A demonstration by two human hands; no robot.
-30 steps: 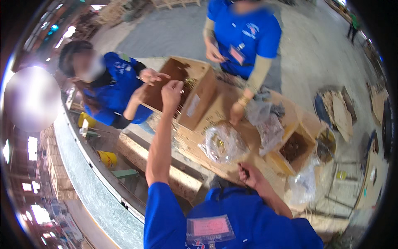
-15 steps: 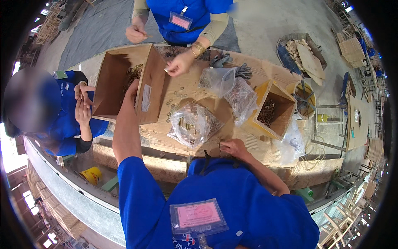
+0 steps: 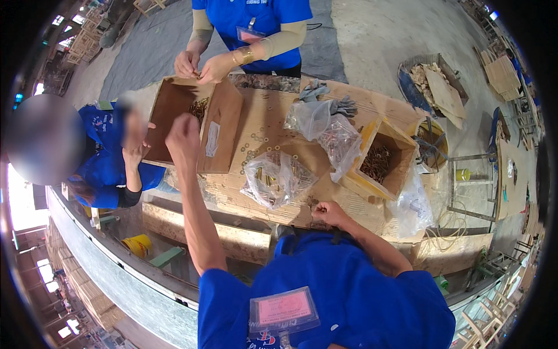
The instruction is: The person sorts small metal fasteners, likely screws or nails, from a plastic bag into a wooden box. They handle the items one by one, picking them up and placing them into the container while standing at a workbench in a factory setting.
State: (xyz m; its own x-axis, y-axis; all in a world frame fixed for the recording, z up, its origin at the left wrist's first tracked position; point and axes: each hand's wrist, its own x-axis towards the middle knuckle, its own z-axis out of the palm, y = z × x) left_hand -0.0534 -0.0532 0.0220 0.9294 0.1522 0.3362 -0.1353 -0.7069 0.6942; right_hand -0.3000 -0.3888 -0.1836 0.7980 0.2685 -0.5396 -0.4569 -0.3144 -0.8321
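Note:
My left hand (image 3: 183,138), fingers curled closed, is raised over the near edge of a tall wooden box (image 3: 225,131); what it holds, if anything, is hidden. Inside the box lies a pile of brass-coloured screw-like hardware (image 3: 199,109). My right hand (image 3: 329,214) rests closed at the near edge of the cardboard-covered table (image 3: 279,218), its contents too small to make out. Between my hands sits a clear plastic bag (image 3: 272,180) of brass-coloured metal pieces. Small metal rings (image 3: 254,139) are scattered beside it.
A second wooden box (image 3: 381,160) with metal hardware stands right, beside a yellow bucket (image 3: 429,142). More plastic bags (image 3: 337,142) and grey gloves (image 3: 344,107) lie farther back. One co-worker's hands (image 3: 203,67) are above the first box's far side; another's hand (image 3: 135,152) is at its left.
My left hand has come up out of the box, from the hardware pile. The far co-worker's two hands have come together over the box. My right hand stays at the table edge.

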